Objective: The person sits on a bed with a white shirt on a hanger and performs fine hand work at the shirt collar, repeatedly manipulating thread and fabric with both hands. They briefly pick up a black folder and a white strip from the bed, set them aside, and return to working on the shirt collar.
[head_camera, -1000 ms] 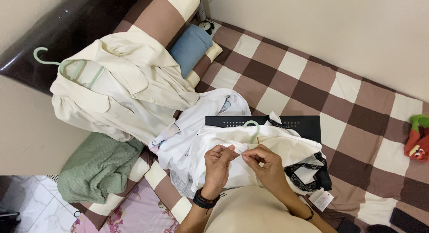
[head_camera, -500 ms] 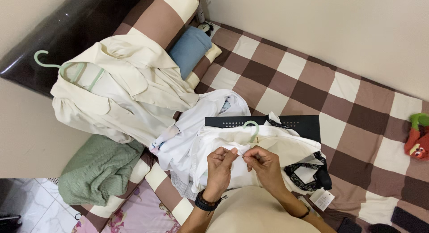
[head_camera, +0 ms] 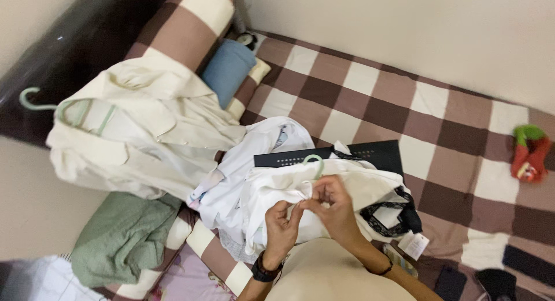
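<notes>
White garment lies on the checked bed, on a pale green hanger, over a black flat box. Left hand and right hand both pinch its fabric near the collar, fingertips meeting. Cream jacket on another hanger lies beside; green cloth below it

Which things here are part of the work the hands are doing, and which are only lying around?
In hand:
- left hand and right hand, pinching the white garment
- pale green hanger hooked at its top

Lying about:
- cream jacket on its own hanger
- green cloth
- blue pillow
- red and green toy
- black flat box
</notes>
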A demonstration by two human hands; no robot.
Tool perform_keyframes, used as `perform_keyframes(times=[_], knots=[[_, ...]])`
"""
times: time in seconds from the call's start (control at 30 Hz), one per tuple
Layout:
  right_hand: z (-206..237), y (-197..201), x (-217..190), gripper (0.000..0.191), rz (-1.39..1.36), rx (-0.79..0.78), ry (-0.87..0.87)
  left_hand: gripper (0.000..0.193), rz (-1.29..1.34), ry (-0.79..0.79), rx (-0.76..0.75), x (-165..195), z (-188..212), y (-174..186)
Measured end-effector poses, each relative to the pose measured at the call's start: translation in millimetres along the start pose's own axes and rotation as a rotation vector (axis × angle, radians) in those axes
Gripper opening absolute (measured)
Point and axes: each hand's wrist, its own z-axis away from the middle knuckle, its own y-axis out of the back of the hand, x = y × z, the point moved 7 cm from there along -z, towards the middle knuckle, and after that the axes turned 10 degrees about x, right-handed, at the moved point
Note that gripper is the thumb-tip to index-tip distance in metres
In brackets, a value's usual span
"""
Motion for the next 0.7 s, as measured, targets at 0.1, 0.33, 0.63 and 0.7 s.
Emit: perform_keyframes(times=[0.1, 0.33, 0.63, 0.7], knots=[[4.0, 1.2, -34.5, 0.022, 0.284, -0.001, 0.391, 0.005, -0.164, 0.068, 0.018, -8.9, 3.5, 6.9], [-7.4, 10.3, -24.2, 0.016, 0.168, -0.040, 0.332, 0.028, -0.586, -0.364, 0.029, 12.6, 8.7, -6.5], [0.6, 39.7, -0.4, 0.016, -0.025, 0.055, 0.231, 0.012, -0.619, -0.430, 0.000, 28.4, 21.9, -45.9], [0.3, 41.6, 9.9, 0.013, -0.018, 0.034, 0.134, 0.009, -0.551, -0.520, 0.001, 33.8, 25.2, -48.7]])
